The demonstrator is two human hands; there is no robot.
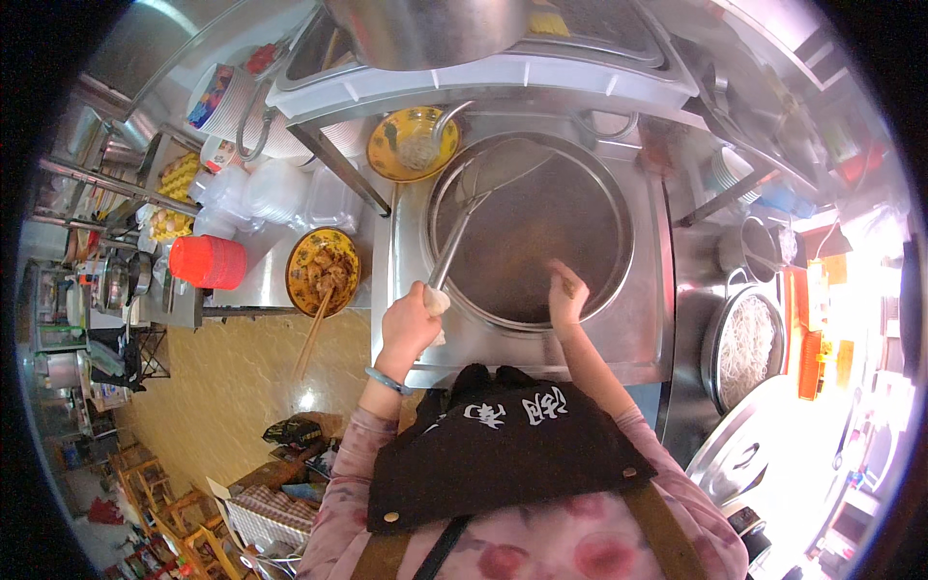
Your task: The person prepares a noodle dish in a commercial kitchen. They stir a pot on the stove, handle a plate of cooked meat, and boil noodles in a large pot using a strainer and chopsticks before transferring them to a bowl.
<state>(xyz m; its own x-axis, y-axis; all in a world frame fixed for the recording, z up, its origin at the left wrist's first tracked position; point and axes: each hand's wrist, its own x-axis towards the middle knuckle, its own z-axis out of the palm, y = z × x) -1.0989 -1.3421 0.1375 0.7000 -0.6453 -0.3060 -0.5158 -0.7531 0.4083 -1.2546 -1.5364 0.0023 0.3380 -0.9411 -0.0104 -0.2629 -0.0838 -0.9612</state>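
Note:
My left hand (407, 319) grips the long metal handle (453, 250) of a strainer, with pale cloth (436, 301) wrapped at its grip end. The wire strainer head (500, 170) reaches over the far left of a large round pot (629, 239) set into the steel counter. Dark, hazy liquid (544, 232) fills this pot. Over the near right of the pot is my right hand (567, 296), its fingers bent and blurred. A small brownish patch shows at its fingers; whether it holds something is unclear.
A yellow patterned bowl (377, 156) with a metal utensil stands behind the pot. Another yellow bowl (292, 272) holds brown food and chopsticks (315, 333), near the counter's edge. Red containers (208, 262) sit left. Noodles (747, 348) fill a basin at right. A shelf (486, 94) spans above.

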